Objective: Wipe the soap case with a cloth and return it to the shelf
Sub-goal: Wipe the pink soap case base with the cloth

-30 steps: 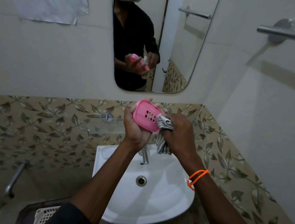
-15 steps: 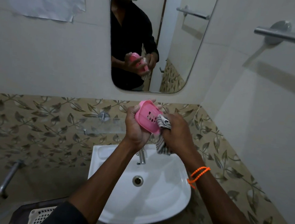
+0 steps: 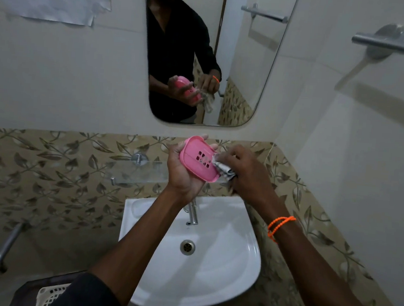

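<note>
A pink soap case (image 3: pixel 196 158) with drain holes in its base is held tilted above the sink, its underside facing me. My left hand (image 3: pixel 182 173) grips it from below and behind. My right hand (image 3: pixel 245 173) holds a bunched striped cloth (image 3: pixel 224 170) pressed against the case's right edge. A clear glass shelf (image 3: pixel 135 172) is fixed to the tiled wall just left of my hands, at about the same height.
A white sink (image 3: pixel 229 272) with a chrome tap (image 3: pixel 193 215) lies below my hands. A mirror (image 3: pixel 253 59) hangs above. A towel rail (image 3: pixel 395 47) sticks out from the right wall. A white basket (image 3: pixel 49 295) sits bottom left, a pipe (image 3: pixel 7 245) beside it.
The case has tipped flatter, showing more of its holed underside. The cloth has slid from the middle of the case towards its right edge, with less cloth hanging below my right hand.
</note>
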